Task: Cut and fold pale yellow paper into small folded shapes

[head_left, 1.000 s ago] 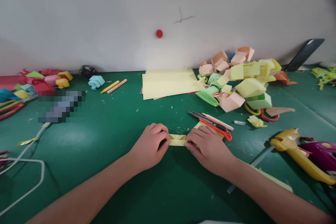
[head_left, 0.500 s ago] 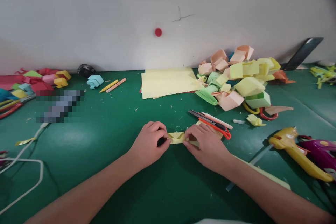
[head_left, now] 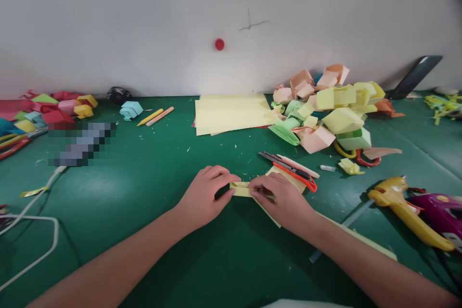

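A small folded piece of yellow paper [head_left: 241,191] is held between my two hands over the green table. My left hand [head_left: 207,197] pinches its left end between thumb and fingers. At the right end, my right hand [head_left: 283,199] grips it the same way, its fingers hiding that end. Under and beside my right hand lies a flat yellow paper sheet [head_left: 301,184], partly covered. Just beyond that hand rests an orange and black utility knife [head_left: 294,169].
Yellow sheets [head_left: 234,114] lie against the wall. Folded paper shapes [head_left: 342,115] pile up at back right. A yellow glue gun [head_left: 407,209] with a glue stick sits at right. Pens [head_left: 156,116], a blurred-out device [head_left: 84,144] and a white cable [head_left: 56,240] are on the left.
The folded paper has tilted, so its front side shows more as a narrow strip. My fingers have shifted along its upper edge. An edge of the sheet now shows below my right hand.
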Demonstrator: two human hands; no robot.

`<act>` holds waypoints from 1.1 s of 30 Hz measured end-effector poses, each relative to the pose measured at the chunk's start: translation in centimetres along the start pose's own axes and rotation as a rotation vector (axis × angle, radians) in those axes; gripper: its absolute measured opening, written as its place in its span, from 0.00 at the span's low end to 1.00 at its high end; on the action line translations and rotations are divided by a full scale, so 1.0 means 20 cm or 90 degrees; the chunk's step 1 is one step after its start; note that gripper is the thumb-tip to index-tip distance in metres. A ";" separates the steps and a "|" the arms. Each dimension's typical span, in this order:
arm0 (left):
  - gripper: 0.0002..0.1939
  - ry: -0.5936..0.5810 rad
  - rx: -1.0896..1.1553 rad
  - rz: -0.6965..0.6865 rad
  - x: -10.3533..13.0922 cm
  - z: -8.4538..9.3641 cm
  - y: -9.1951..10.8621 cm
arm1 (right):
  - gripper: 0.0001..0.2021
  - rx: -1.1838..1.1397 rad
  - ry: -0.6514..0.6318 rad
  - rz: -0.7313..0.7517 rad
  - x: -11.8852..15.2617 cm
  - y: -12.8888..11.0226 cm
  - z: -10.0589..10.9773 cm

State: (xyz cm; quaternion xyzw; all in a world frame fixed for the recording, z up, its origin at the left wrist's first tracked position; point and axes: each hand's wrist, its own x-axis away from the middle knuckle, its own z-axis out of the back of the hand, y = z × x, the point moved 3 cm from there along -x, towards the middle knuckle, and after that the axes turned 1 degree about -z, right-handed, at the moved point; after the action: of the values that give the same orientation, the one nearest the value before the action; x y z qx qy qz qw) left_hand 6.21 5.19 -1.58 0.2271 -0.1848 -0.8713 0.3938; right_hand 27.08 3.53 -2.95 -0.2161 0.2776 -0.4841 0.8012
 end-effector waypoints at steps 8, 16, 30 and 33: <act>0.11 0.004 -0.054 -0.025 0.01 -0.02 -0.01 | 0.06 0.047 0.025 0.069 0.00 -0.03 0.02; 0.12 0.034 -0.135 -0.142 0.03 -0.02 0.03 | 0.05 0.098 0.026 0.068 0.00 -0.05 0.03; 0.11 0.000 -0.114 -0.127 0.03 -0.03 0.05 | 0.05 0.106 0.013 -0.087 0.03 -0.01 0.04; 0.11 -0.007 -0.108 -0.122 0.03 -0.03 0.05 | 0.04 0.071 0.012 -0.103 0.02 -0.01 0.04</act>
State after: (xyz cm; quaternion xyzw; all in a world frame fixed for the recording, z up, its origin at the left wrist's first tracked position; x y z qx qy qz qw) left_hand 6.78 4.03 -1.77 0.2050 -0.0901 -0.9187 0.3255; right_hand 27.69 3.10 -2.32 -0.1881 0.2395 -0.5642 0.7674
